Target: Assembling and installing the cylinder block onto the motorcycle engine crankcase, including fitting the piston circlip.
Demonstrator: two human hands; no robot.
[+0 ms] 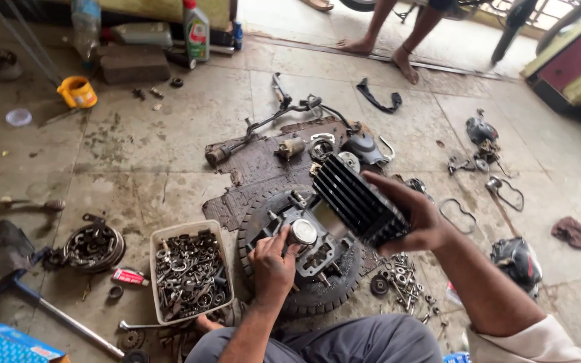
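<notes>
My right hand [417, 216] grips a black finned engine cylinder block [358, 199] and holds it tilted above the floor. My left hand [272, 263] has its fingers closed on a shiny metal piston [302, 232]. The piston stands up from a dark engine case [317, 252]. That case rests on a black tyre [311, 296] lying flat between my knees.
A white tub [158, 282] of nuts and bolts stands left of the tyre. Loose engine parts, gaskets and bolts [401, 275] lie on a ribbed mat [257, 171] and the tiled floor. An oil bottle [196, 30] and yellow cup [77, 92] stand far left. A person's bare feet [405, 64] are at the top.
</notes>
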